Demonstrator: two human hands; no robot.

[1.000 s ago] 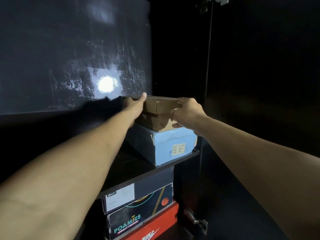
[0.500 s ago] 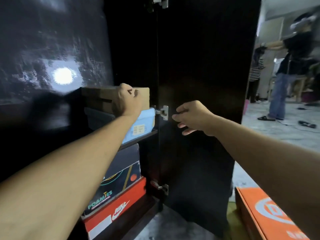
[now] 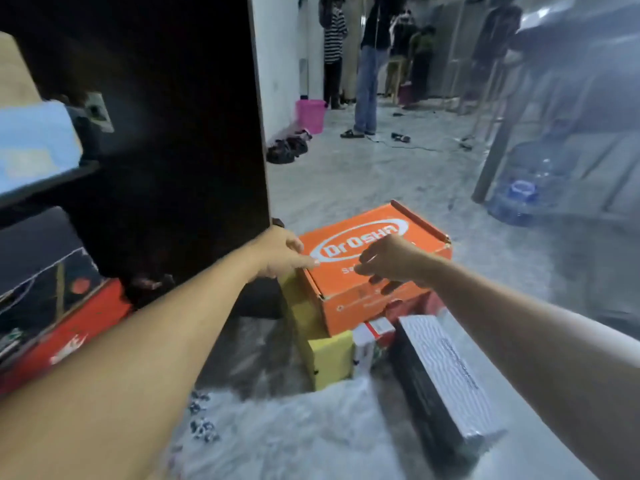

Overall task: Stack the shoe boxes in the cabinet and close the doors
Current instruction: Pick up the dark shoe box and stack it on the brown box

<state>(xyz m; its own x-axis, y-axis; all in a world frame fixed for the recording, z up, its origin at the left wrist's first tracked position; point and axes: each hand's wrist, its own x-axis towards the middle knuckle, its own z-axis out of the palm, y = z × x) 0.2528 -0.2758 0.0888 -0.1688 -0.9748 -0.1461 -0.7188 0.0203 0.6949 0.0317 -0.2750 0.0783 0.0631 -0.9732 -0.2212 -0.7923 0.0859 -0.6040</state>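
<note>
Both forearms reach down and forward over the pale floor, past a black-and-white striped box (image 3: pixel 446 368) lying nearest and a yellow box (image 3: pixel 327 358) just beside it. Half a second ago the left hand rested on the brown box on the cabinet shelf and the right hovered by the door hinge; now the gaze has swung away from the shelves to the pile outside — that box reads as placed, and the next one is being fetched. The left hand (image 3: pixel 282 256), fingers loosely extended and holding nothing, touches or nearly touches the near left corner of the orange DrOsha shoe box (image 3: pixel 367 271), which sits atop the yellow one. The right hand (image 3: pixel 391 261), fingers curled downward but gripping nothing yet, hovers just over the lid's front edge. To the left stands the open cabinet door (image 3: pixel 194 133), with a light-blue box (image 3: pixel 34 143) shelved inside. Farther off, a pink bucket (image 3: pixel 310 114) and standing people
</note>
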